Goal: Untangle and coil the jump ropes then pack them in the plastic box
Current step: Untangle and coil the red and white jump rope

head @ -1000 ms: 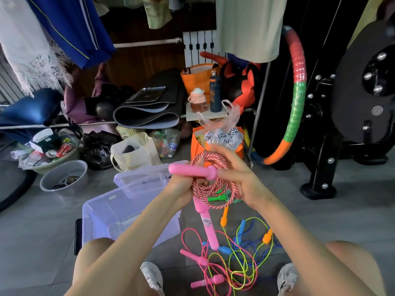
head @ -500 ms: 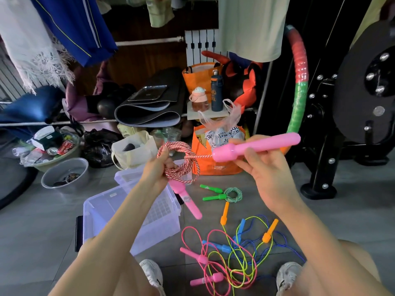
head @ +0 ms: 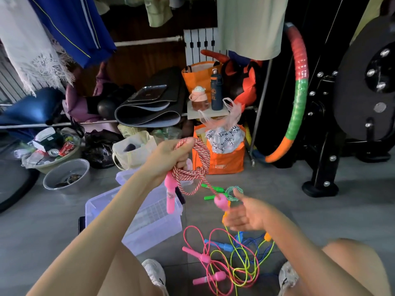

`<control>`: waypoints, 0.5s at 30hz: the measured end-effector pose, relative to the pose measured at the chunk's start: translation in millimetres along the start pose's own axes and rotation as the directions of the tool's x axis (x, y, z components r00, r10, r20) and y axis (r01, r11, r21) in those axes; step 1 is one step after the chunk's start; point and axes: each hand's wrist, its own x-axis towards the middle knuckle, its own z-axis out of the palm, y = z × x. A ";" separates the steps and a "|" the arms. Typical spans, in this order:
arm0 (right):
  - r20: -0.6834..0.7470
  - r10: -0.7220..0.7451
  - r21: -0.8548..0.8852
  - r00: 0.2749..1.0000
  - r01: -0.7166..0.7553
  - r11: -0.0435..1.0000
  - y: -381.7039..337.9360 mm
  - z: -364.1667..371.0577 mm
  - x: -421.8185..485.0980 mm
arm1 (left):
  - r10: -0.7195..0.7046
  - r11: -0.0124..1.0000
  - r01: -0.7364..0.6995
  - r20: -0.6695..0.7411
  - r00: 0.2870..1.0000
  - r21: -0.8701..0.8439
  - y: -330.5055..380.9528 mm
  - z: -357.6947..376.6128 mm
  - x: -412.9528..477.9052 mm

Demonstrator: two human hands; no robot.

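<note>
My left hand [head: 168, 157] grips a coil of red-and-white braided jump rope [head: 192, 174] above the clear plastic box [head: 92, 207]. One of its pink handles [head: 171, 195] hangs below the fist. The other pink handle [head: 221, 202] sticks out of my right hand [head: 248, 214], which is blurred and hides the rest of it. A coiled green rope [head: 234, 192] with green handles lies on the floor behind. Pink [head: 203, 257], yellow-green [head: 245, 263] and blue [head: 224, 246] ropes lie tangled between my feet.
An orange bag [head: 218, 163] stands behind the ropes, a cream bag [head: 132, 150] and a grey bowl [head: 66, 176] to the left. A striped hoop [head: 299, 92] and a black weight machine [head: 320, 167] are on the right. My shoes [head: 154, 274] flank the tangle.
My right hand has swung the pink handle from up at the right down to below the coil. My left hand stays raised with the coil, now hanging in looser loops.
</note>
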 end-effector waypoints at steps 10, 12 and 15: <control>0.366 -0.691 -0.095 0.623 0.764 0.639 -72.4 35.6 -62.7 | -0.009 0.991 0.034 0.191 0.982 -0.129 3.7 25.6 -11.3; 0.405 -0.684 -0.131 0.607 0.779 0.614 -77.5 37.8 -69.9 | 0.007 0.992 0.016 0.178 0.984 -0.123 2.1 25.2 -13.3; 0.356 -0.713 -0.099 0.604 0.783 0.614 -83.2 38.5 -79.5 | 0.009 0.988 0.016 0.162 0.987 -0.151 -11.3 18.2 -13.7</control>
